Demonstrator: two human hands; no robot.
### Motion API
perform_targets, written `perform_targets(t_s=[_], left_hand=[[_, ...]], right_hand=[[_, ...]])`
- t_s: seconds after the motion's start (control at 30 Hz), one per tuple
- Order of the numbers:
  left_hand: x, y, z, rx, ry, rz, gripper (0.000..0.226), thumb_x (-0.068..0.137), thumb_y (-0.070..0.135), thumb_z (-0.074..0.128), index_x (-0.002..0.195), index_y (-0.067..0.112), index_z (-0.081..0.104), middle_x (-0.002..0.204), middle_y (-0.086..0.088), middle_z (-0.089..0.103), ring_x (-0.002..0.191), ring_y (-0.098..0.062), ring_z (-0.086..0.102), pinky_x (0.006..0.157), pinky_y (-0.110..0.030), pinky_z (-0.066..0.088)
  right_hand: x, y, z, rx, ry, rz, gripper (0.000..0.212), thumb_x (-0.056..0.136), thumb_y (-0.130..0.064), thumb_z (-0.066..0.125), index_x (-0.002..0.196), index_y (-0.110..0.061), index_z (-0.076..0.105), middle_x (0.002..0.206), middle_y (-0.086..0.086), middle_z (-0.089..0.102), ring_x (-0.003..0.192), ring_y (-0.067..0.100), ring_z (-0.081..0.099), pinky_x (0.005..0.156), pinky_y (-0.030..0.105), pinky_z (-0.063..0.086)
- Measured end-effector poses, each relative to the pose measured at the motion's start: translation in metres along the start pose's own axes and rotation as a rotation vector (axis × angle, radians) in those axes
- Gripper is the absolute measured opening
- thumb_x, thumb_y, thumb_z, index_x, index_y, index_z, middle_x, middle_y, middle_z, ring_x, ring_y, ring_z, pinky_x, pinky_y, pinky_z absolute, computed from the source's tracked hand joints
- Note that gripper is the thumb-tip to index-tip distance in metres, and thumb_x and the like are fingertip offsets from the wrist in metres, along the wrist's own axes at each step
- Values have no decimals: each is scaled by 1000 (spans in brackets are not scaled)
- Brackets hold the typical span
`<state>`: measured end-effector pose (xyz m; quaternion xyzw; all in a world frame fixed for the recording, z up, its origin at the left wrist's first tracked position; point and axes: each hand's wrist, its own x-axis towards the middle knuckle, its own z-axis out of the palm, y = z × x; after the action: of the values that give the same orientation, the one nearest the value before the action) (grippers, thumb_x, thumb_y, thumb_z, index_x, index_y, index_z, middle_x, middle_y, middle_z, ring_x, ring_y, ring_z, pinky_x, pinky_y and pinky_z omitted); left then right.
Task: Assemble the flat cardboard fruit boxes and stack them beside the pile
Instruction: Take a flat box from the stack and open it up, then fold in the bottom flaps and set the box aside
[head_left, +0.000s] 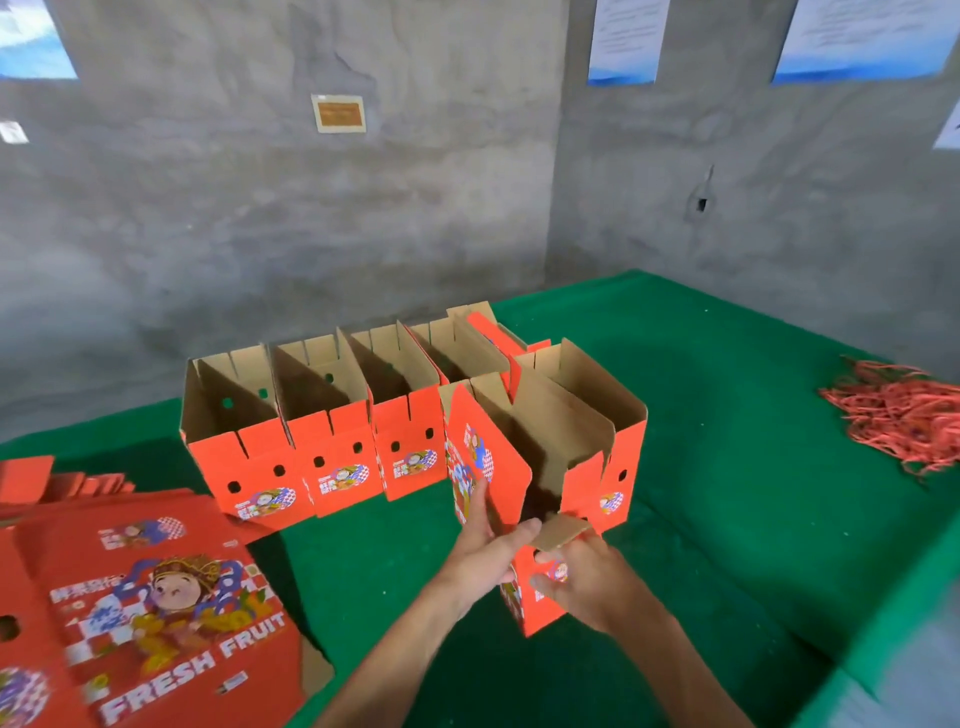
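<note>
I am working on a half-built box (550, 457) that stands open on the green counter (727, 415), its brown inside bare and dark at the bottom. My left hand (485, 553) lies flat with straight fingers against its near red panel. My right hand (582, 577) curls round the low front panel, thumb by the brown flap (561, 531) sticking out above it. Just left of this box, four finished boxes (332, 421) stand side by side in a row, tops open, nothing in them that I can see. The pile (156, 613) of flat printed blanks lies at my near left. Far right on the counter sits a heap of red cords (898, 415), well apart from the boxes.
</note>
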<state>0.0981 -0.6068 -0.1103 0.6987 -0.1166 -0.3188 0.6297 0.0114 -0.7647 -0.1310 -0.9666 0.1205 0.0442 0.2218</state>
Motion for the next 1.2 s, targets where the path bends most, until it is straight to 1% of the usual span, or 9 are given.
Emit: perform_targets(t_s=[0.2, 0.33, 0.47, 0.67, 0.83, 0.93, 1.0, 1.07, 1.2], left_hand=[[27, -18, 2, -62, 99, -7, 83, 98, 18, 71, 162, 39, 22, 132, 19, 56, 117, -11, 62, 99, -51, 57], [46, -24, 3, -98, 144, -8, 85, 100, 9, 67, 164, 34, 18, 163, 2, 33, 124, -15, 57, 94, -42, 60], [73, -32, 3, -98, 163, -1, 82, 100, 7, 65, 164, 33, 20, 164, -4, 33, 136, -24, 52, 89, -33, 61], [123, -31, -6, -103, 231, -15, 83, 100, 5, 65, 164, 34, 21, 165, -5, 34, 144, -30, 47, 110, -53, 49], [163, -11, -19, -321, 370, -23, 76, 99, -3, 62, 163, 26, 30, 158, -5, 40, 124, -20, 54, 104, -53, 53], [166, -12, -34, -439, 371, -9, 64, 98, 2, 67, 155, 21, 46, 139, 8, 58, 104, -8, 67, 100, -44, 57], [158, -16, -49, -363, 335, 29, 48, 96, 11, 71, 141, 25, 59, 133, 9, 64, 98, 3, 69, 94, -33, 57], [143, -20, -66, -207, 362, 66, 28, 97, 16, 71, 120, 32, 69, 130, 10, 68, 109, -2, 67, 103, -33, 52], [89, -21, -117, 86, 492, 139, 18, 102, 19, 65, 111, 34, 70, 121, 18, 69, 119, -8, 63, 109, -31, 46]], right_hand=[[27, 17, 22, 40, 9, -32, 40, 97, -49, 62, 133, -32, 66, 146, -2, 49, 128, 13, 55, 108, 26, 40], [46, 26, 35, 32, -12, -65, 43, 101, -47, 58, 141, -31, 60, 152, 0, 38, 127, 14, 55, 110, 27, 42], [72, 34, 46, 22, -34, -44, 45, 102, -43, 58, 145, -29, 56, 157, 1, 33, 128, 16, 56, 112, 27, 42], [128, 43, 50, 22, -56, -24, 54, 102, -41, 58, 153, -31, 45, 163, 6, 27, 144, 24, 43, 118, 32, 35], [175, 44, 49, 80, -10, -132, 43, 101, -28, 62, 143, -29, 60, 161, 10, 33, 150, 27, 36, 119, 36, 37], [181, 34, 54, 107, 121, -58, 29, 103, -30, 56, 127, -22, 72, 143, 10, 57, 128, 28, 57, 104, 35, 48], [180, 19, 57, 108, 171, -27, 29, 104, -37, 50, 112, -22, 74, 117, 3, 71, 106, 23, 65, 91, 33, 49], [175, -2, 61, 173, 166, -69, 25, 102, -39, 52, 99, -23, 71, 101, 1, 72, 96, 23, 67, 85, 35, 49], [158, -60, 72, 327, 106, -170, 29, 98, -40, 65, 121, -23, 72, 113, -4, 71, 102, 16, 68, 93, 35, 51]])
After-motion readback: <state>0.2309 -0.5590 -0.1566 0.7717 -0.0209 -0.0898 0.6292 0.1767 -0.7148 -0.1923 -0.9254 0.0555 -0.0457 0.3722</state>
